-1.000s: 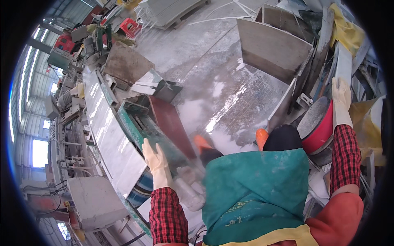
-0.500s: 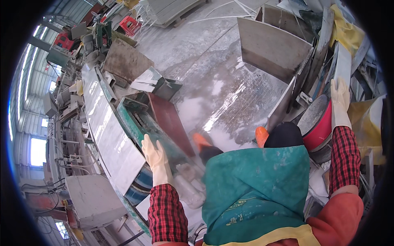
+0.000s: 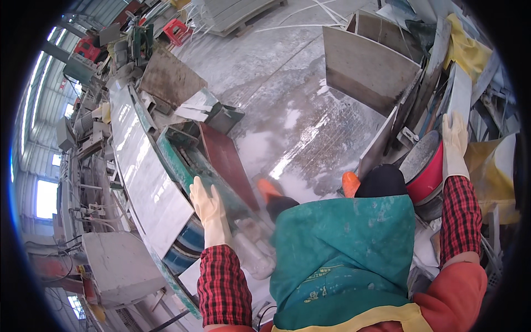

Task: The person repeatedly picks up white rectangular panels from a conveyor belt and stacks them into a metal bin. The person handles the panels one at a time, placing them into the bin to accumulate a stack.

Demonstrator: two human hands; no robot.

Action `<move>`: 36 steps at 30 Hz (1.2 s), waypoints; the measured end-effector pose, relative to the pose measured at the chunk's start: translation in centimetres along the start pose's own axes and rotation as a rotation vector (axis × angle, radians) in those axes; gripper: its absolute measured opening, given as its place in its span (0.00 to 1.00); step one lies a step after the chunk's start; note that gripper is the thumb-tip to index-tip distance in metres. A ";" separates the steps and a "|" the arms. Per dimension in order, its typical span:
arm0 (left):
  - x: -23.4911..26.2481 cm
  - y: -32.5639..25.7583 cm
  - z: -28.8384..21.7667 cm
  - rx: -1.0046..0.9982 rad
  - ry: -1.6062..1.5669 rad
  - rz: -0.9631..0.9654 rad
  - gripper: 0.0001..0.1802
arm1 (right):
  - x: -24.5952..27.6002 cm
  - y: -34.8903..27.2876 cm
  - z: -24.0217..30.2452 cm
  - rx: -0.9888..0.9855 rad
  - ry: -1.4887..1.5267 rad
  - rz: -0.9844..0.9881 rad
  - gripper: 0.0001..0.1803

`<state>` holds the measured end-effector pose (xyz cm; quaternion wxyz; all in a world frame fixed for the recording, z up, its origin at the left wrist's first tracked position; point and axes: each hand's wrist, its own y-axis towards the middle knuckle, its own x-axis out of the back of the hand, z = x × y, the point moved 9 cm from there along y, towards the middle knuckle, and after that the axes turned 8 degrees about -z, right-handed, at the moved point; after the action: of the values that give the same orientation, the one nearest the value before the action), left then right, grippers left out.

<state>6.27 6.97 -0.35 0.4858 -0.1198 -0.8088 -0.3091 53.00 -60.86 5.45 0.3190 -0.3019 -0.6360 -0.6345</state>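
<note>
My left hand, in a cream rubber glove, is held out with its fingers stretched, beside the edge of a long glossy white slab. The slab lies on a green-framed machine bed. Over on the right my right hand, gloved the same way, has its fingers extended upward next to a red round drum with a grey dusty top. Whether it touches the white board behind it I cannot tell. Neither hand shows anything held. Red-and-black checked sleeves cover both forearms.
A dark red panel leans beside the green frame. Large grey boards stand at the upper right, near yellow cloth. The concrete floor is wet with white residue. A red stool stands far off; machinery lines the left.
Both hands have shifted very slightly in the picture, along with a small tilt of the whole view. Their open poses are the same.
</note>
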 end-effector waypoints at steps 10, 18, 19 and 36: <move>0.3 -0.1 -0.4 -0.035 -0.020 -0.047 0.33 | 0.3 -0.8 0.2 0.021 0.003 -0.015 0.29; 0.0 -0.1 0.1 -0.074 0.020 -0.083 0.35 | 0.9 -1.4 0.8 0.016 0.031 -0.018 0.28; -0.1 -0.1 0.1 -0.078 0.022 -0.088 0.35 | 1.0 -1.5 0.9 0.009 0.030 -0.009 0.29; 0.3 -0.1 -0.2 -0.080 -0.004 -0.095 0.34 | 2.7 -3.0 2.2 0.032 0.040 -0.053 0.28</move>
<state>6.23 6.76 -0.10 0.4637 -0.1013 -0.8015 -0.3638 48.94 -58.77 5.72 0.3195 -0.2673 -0.6472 -0.6384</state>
